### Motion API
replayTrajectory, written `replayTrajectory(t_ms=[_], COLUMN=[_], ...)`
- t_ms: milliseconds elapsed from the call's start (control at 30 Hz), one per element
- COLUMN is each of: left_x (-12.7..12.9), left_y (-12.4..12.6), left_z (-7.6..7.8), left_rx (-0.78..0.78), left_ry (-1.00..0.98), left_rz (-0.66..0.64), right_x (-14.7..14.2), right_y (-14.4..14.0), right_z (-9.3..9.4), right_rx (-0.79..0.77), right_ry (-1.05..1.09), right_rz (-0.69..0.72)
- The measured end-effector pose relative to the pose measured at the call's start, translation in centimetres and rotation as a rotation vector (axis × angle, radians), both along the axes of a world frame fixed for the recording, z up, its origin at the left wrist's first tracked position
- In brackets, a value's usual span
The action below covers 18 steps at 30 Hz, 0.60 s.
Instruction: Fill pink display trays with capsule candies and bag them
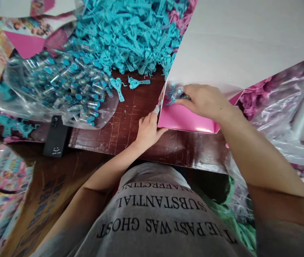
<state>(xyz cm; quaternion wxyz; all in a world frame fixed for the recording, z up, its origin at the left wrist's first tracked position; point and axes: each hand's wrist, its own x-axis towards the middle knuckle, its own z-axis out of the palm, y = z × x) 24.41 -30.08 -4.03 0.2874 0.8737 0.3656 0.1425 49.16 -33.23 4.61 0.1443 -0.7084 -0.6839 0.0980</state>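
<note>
- A small blue toy piece (175,93) is pinched in the right hand (204,101) and pressed onto the pink card (184,119) at the table edge
- The card's left edge is steadied by the left hand (148,130), fingers loosely curled, nothing grasped
- Blue plastic parts (130,32) are heaped behind; a bag of tubes (68,85) lies to the left

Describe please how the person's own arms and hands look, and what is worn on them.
Both arms are bare to above the elbow. The left hand wears a silvery wrap on one fingertip. The right hand wears nothing. A grey T-shirt has black printed letters.
</note>
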Motion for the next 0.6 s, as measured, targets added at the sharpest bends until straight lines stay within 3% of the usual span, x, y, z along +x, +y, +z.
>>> replayTrajectory(t_ms=[167,433,600], left_x=[-0.1,-0.1,-0.3], left_y=[0.1,-0.5,-0.6], left_z=[0.4,0.8,0.8], left_rx=[-0.035,-0.014,-0.014], left_ry=[0.009,0.033,-0.013], left_rz=[-0.01,-0.021,-0.023], right_x=[-3.8,-4.7,-4.7], right_y=[-0.6,-1.6,-2.0], right_z=[1.7,-1.6,-1.1], right_rx=[0.074,0.2,0.258], right_ry=[-0.213,-0.13,-0.166], right_rz=[-0.055,-0.067,-0.051])
